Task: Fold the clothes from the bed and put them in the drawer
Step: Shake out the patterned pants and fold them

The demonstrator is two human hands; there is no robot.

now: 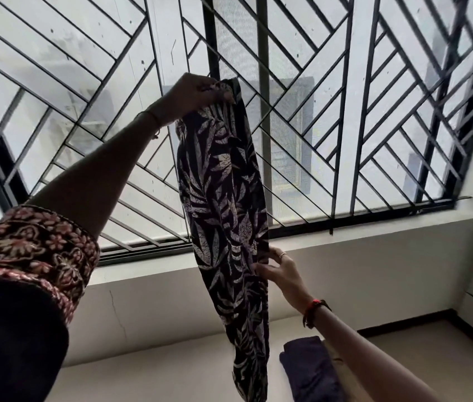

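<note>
Head view looks up at a barred window (345, 111). The left hand (194, 95) is high up, its fingers curled tight on the top of a dark leafy cloth (223, 198) that hangs straight down. The right hand (280, 274) pinches the cloth's side edge lower down. A folded dark cloth (307, 369) lies below.

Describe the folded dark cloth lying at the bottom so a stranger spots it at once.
From the big barred window, drop below its sill to the pale surface. There, right of the lower end of the hanging leaf-print garment, lies the folded cloth. It alone is plain dark navy and lies flat, held by no hand.
</note>
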